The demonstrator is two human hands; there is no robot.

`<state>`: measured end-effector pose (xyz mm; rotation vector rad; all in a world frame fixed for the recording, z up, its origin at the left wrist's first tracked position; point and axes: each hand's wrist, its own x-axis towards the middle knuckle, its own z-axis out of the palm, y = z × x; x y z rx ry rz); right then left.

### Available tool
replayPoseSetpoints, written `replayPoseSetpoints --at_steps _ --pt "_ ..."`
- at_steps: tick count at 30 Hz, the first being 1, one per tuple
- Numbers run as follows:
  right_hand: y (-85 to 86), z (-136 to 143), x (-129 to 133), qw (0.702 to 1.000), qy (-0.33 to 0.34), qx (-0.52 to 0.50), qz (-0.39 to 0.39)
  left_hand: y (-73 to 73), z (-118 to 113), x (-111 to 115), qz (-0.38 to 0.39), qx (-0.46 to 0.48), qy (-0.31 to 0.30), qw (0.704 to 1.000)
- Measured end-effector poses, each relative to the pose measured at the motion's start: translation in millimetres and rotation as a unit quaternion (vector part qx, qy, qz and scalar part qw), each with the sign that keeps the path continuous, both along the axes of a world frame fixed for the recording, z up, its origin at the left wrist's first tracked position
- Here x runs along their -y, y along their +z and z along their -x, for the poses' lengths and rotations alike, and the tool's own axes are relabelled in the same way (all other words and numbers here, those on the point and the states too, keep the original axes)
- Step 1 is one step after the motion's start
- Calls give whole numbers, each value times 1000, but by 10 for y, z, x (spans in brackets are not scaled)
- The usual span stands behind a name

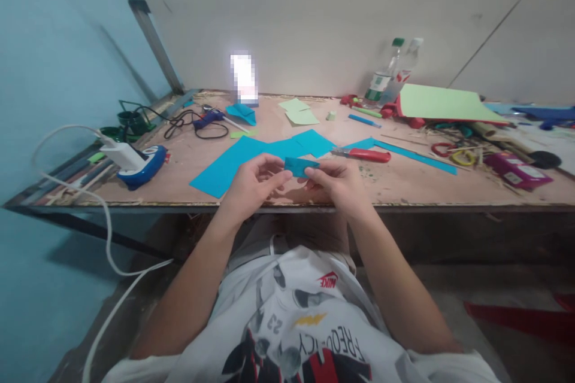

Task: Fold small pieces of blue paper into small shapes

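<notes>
Between my hands, just above the table's front edge, is a small folded piece of blue paper (300, 166). My left hand (257, 184) pinches its left end between thumb and fingers. The right end is gripped by my right hand (340, 182), with the thumb on the near face. Behind my left hand lies a large blue paper sheet (220, 170), and more blue paper (312, 142) overlaps beyond the small piece. Red-handled pliers or cutters (366, 155) lie just past my right hand. A long blue paper strip (417, 157) stretches off to the right.
A blue power strip (142, 169) with a white charger sits at left, near a glue gun (209, 118). A lit phone (245, 79) leans at the back. Bottles (380, 81), green paper (444, 102), scissors (460, 157) and a purple box (516, 170) stand or lie at right.
</notes>
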<state>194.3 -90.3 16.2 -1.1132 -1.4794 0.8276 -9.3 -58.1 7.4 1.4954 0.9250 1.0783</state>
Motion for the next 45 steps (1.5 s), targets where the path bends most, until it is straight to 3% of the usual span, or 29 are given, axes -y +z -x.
replayPoseSetpoints --at_steps 4,14,26,45 --pt "-1 -1 3 1000 18 11 10 -6 -12 18 11 -22 -40 999" --pt "-6 33 19 999 25 19 35 -65 -26 33 -8 -36 0 999" --pt "27 42 34 997 43 23 51 -37 -39 1 5 -38 -53 998" --pt "-7 21 19 990 87 3 111 -39 -55 62 -76 -21 2 997"
